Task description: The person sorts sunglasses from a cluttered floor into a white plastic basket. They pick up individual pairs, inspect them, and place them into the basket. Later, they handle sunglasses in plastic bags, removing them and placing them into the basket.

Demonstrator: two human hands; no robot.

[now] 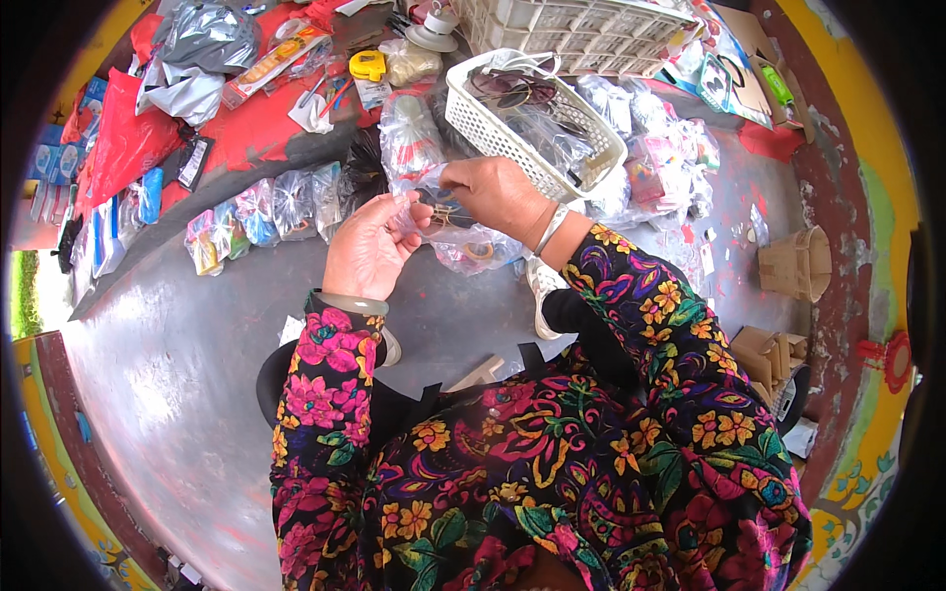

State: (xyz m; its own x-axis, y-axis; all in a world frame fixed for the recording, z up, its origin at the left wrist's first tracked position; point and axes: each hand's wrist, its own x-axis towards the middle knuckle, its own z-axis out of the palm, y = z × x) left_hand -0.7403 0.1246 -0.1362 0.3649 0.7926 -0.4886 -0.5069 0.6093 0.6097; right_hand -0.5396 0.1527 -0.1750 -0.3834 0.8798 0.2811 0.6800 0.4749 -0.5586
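A clear plastic bag [473,247] hangs between my hands, with small goods in it, some of them gold-coloured and ring-shaped. My left hand [373,240], palm up and with a bangle at the wrist, pinches the bag's left edge. The upper right edge of the bag is in the bent fingers of my right hand [491,192], which wears a pale band. Right behind my right hand stands a white perforated plastic basket [528,173] holding sunglasses [521,90] and clear packets. Another clear bag [409,133] with red and white contents lies just beyond my fingers.
Several bagged goods [255,214] line the floor at left; more bagged goods [661,166] lie right of the basket. A large plastic crate [576,29], a yellow tape measure [368,65] and a red plastic bag [133,140] are farther back. An open cardboard box [794,264] stands at right.
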